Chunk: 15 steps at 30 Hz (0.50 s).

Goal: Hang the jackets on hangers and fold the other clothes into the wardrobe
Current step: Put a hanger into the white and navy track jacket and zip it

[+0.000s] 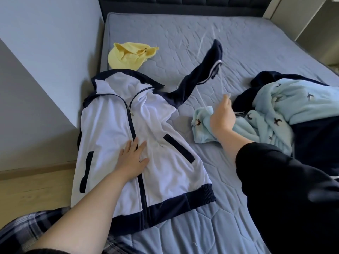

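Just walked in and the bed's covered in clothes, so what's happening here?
A person is working on a white and navy zip jacket laid flat, front up, on the bed. Their left hand presses flat on its front, while the right hand grips a thin pale hanger, blurred, beside the jacket's outstretched sleeve. The jacket is not yet on the hanger. A yellow garment and a crumpled light blue fleece lie unfolded on the bed.
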Available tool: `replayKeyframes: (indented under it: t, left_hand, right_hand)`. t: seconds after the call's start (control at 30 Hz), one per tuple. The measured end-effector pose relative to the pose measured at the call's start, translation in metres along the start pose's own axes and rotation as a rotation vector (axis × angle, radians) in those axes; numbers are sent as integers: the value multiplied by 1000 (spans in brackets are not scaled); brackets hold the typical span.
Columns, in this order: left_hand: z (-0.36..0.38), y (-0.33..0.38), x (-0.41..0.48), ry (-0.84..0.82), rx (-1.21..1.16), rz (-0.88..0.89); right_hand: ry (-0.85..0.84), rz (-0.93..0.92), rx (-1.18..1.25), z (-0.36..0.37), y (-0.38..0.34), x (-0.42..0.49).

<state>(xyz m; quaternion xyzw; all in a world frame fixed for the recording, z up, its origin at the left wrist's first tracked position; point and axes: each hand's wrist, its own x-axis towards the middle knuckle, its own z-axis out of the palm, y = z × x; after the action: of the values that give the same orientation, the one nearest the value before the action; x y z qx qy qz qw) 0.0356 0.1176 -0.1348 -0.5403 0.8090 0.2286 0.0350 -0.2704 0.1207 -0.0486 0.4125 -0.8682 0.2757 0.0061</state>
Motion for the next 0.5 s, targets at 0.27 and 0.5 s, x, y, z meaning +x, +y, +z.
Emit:
replayKeyframes:
  t: [0.27,0.5]
  left_hand:
    - [-3,-7,5,68,-283,2]
    - [-15,-9,5,136,-615,-95]
  right_hand:
    - [-71,-652,-568,28,-36,-36]
    - [-139,-983,-920,45,-70,-65]
